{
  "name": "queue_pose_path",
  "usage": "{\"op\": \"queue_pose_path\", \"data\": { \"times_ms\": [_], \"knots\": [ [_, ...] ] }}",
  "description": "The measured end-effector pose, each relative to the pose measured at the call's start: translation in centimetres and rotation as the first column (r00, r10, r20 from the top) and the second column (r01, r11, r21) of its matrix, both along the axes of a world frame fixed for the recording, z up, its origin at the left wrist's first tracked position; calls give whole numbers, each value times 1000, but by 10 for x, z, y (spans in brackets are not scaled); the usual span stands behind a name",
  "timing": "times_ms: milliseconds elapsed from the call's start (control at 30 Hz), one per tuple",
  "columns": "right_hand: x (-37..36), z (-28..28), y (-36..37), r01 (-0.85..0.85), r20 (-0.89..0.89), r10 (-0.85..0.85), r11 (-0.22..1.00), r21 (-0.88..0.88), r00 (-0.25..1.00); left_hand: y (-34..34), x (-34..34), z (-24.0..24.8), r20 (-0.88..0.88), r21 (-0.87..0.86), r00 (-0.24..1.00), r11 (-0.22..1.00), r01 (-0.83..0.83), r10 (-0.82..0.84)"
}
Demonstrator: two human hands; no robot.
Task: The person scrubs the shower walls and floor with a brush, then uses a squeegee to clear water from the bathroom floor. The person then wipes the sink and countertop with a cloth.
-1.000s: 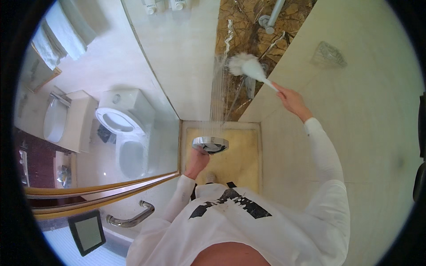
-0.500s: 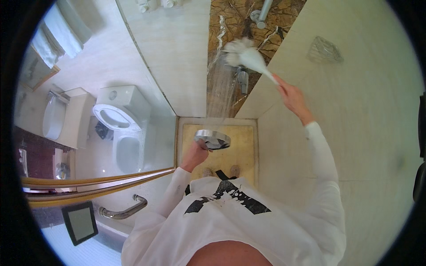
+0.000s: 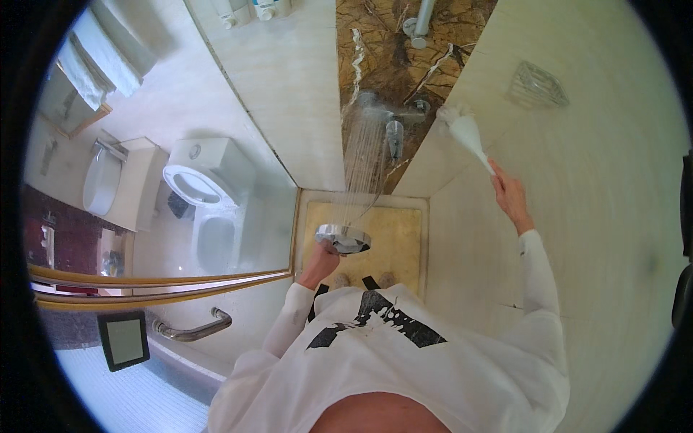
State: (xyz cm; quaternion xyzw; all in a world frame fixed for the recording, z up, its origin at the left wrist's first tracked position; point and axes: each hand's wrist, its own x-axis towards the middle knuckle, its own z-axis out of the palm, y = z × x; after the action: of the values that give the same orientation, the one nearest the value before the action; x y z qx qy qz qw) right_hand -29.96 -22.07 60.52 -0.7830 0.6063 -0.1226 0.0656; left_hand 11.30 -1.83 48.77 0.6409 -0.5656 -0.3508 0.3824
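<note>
My left hand (image 3: 319, 265) is wrapped round the handle of a round chrome shower head (image 3: 343, 238), held low in front of my body. Water streams from it up and away onto the brown marble wall strip (image 3: 382, 61), towards the chrome mixer tap (image 3: 394, 137). Farther out on the right, my right hand (image 3: 512, 198) grips the thin handle of a long-handled white brush (image 3: 468, 136). The brush's pale bristles are at the right border of the marble, beside the tap, against or close to the wall; I cannot tell which. Motion blurs the bristles.
A wire soap rack (image 3: 540, 84) is fixed on the right wall. White bottles (image 3: 266, 10) hang at the top. Left, beyond the glass panel and its gold-edged frame (image 3: 166, 283), stand a toilet (image 3: 198, 184) and a washbasin (image 3: 102, 182). A chrome door handle (image 3: 195, 332) sticks out lower left.
My right hand has swung the brush rightward and nearer, from the middle of the marble strip to its right border. The shower head stays nearly in place, still spraying.
</note>
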Motion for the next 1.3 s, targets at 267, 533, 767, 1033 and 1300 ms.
{"op": "queue_pose_path", "data": {
  "times_ms": [267, 533, 767, 1033, 1300],
  "knots": [
    [46, -57, -12, -138, -28, 135, 980, -141, 990, -5, -15, 24, 62, 38, 995, 996, 80, -83],
    [-24, -118, 8, -37, -51, 30, 991, -132, 998, 1, -16, 29, 180, 18, 980, 996, -86, 82],
    [72, -19, 24, -165, 353, 240, 959, -230, 904, 1, -10, 8, 135, 72, 989, 995, -62, 52],
    [210, -66, -8, -77, 328, 101, 993, -84, 939, 7, -2, 0, 114, 83, 993, 996, -15, 5],
    [189, -60, 86, -140, 453, 128, 990, -7, 882, 26, 14, 18, -48, 173, 986, 973, -151, 162]
  ]
}}
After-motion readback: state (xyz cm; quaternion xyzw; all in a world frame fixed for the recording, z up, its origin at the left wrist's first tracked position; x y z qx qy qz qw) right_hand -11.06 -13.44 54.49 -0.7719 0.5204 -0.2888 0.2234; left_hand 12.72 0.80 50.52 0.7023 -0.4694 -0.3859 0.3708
